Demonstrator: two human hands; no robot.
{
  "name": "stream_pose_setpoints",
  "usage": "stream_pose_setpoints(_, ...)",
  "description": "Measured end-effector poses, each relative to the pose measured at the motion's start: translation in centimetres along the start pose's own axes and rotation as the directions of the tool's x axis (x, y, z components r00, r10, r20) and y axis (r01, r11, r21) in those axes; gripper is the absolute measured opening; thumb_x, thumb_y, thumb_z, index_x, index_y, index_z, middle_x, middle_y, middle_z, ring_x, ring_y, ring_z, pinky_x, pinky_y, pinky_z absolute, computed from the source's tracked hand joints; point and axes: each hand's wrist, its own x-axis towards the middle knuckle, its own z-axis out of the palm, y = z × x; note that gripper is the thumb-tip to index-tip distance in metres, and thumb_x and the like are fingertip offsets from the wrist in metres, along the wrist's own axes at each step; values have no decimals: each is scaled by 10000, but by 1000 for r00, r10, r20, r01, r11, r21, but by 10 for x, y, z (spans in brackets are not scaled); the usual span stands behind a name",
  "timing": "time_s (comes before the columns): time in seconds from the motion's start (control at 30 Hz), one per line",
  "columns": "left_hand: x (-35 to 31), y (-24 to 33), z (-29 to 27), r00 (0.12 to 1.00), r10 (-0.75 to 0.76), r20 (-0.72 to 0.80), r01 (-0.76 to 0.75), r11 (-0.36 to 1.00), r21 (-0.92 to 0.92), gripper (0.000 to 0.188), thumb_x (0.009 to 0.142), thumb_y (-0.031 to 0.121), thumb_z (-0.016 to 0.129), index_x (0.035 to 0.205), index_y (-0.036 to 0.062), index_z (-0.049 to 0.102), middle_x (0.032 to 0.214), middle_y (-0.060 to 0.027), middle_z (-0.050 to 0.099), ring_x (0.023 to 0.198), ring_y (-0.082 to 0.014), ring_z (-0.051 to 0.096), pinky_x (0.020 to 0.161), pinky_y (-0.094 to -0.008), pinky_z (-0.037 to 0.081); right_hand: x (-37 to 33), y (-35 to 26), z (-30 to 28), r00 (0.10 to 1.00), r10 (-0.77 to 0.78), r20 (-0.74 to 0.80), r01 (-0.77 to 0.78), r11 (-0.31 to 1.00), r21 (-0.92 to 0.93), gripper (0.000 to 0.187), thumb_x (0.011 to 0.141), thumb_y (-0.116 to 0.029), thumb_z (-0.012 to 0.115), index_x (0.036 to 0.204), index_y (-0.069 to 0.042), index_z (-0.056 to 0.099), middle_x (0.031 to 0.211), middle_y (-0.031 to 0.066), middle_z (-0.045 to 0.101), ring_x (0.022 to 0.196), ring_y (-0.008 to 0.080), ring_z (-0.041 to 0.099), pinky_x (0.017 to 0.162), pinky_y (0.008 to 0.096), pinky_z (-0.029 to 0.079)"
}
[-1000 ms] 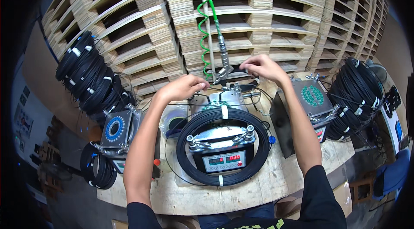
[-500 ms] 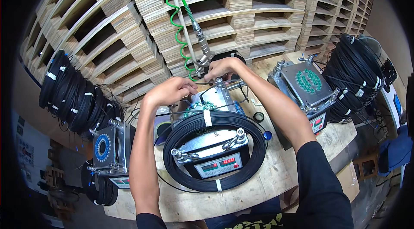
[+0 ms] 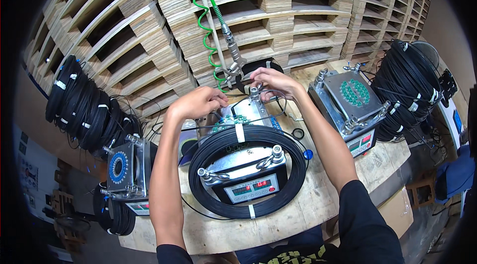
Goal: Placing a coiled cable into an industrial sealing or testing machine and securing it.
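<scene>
A bench-top machine with a metal plate (image 3: 251, 107), green connectors (image 3: 232, 120) and a lit display panel (image 3: 252, 189) stands in front of me. A large coil of black cable (image 3: 298, 164) lies over its near side, bound with white tape. At the plate's far left corner is my left hand (image 3: 195, 103), its fingers curled together; what they hold is hidden. My right hand (image 3: 279, 85) is at the far right corner, fingers bent round the metal knob (image 3: 254, 94) of a corner post. Thin black cable loops past that hand.
Similar machines stand at left (image 3: 121, 169) and right (image 3: 354, 96). Stacks of black cable coils flank them at left (image 3: 89, 110) and right (image 3: 405, 85). A metal air gun (image 3: 234, 51) hangs on a green hose behind the plate. Wooden pallets (image 3: 258, 10) rise behind the table.
My right hand has moved right, from beside the air gun to the far right knob. The display's lit readout has changed. My left hand has barely moved.
</scene>
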Motion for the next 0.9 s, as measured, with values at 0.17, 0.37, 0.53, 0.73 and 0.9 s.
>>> stream_pose_setpoints(0.17,10,9,4,1000,20,0,-20,999,27,336,896,80,527,1171,-35,683,1086,-170,746,990,-260,717,904,-354,543,3,28,-25,982,-182,46,176,978,114,395,1010,-339,606,1307,-82,558,1014,50,685,731,77,620,614,212,517)
stream_pose_setpoints(0.37,-3,4,0,999,-32,20,31,999,40,349,906,93,516,1185,-40,676,1112,-175,738,1024,-256,709,926,-352,537,0,6,7,997,39,-64,-46,993,-109,592,989,-547,575,1383,-105,561,755,-33,579,647,63,511,550,218,400)
stream_pose_setpoints(0.53,7,5,-4,995,-11,96,15,999,-38,392,913,87,490,1248,-54,639,1166,-174,723,1092,-246,690,970,-349,526,-17,22,-10,974,-225,28,222,972,77,521,953,-418,679,1349,-100,563,896,-33,589,769,55,548,620,198,446)
stream_pose_setpoints(0.73,9,4,-5,992,-42,119,50,997,-66,396,907,77,490,1248,-64,632,1190,-175,714,1111,-238,681,985,-347,518,-12,21,-3,986,-134,-101,121,985,-122,444,972,-282,657,1364,-113,536,968,-39,617,798,46,531,639,213,444)
stream_pose_setpoints(0.9,14,2,-7,990,-7,138,16,997,-70,396,914,70,491,1262,-71,614,1193,-171,713,1114,-234,676,990,-343,512,-6,34,-19,965,-248,85,231,957,177,512,966,-190,654,1427,-128,442,900,-47,545,764,50,505,616,195,414)
